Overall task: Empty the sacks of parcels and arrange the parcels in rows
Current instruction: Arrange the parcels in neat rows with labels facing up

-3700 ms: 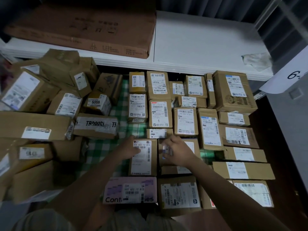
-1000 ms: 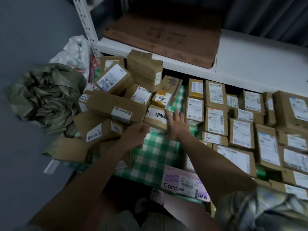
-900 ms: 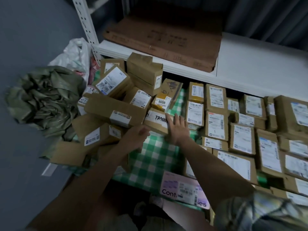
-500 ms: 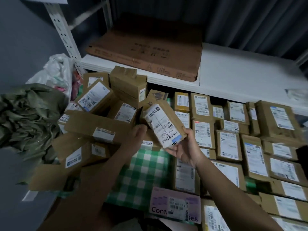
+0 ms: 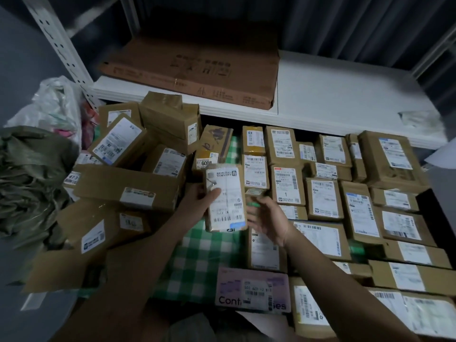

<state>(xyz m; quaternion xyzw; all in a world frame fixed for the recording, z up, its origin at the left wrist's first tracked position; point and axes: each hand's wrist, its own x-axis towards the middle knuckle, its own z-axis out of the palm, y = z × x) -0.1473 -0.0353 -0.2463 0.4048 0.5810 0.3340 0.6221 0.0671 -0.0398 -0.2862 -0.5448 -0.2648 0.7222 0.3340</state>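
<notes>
A small brown parcel (image 5: 225,193) with a white label stands upright in the air over the green checked cloth (image 5: 197,262). My left hand (image 5: 197,201) grips its left side, thumb on the label. My right hand (image 5: 267,218) hovers at its right edge with loose fingers, holding nothing. Labelled parcels in rows (image 5: 323,196) cover the cloth on the right. A loose heap of bigger parcels (image 5: 128,183) lies on the left. A crumpled green sack (image 5: 27,178) slumps at the far left.
A white shelf (image 5: 333,99) runs above the parcels, carrying a large flat carton (image 5: 197,70). Its perforated upright (image 5: 56,45) rises at the left, beside a white plastic bag (image 5: 54,104). A pink parcel (image 5: 251,290) lies near me on the cloth.
My right hand lifted the small parcel off the heap's edge. My left hand has now taken hold of it, turning it upright, and my right hand has let go.
</notes>
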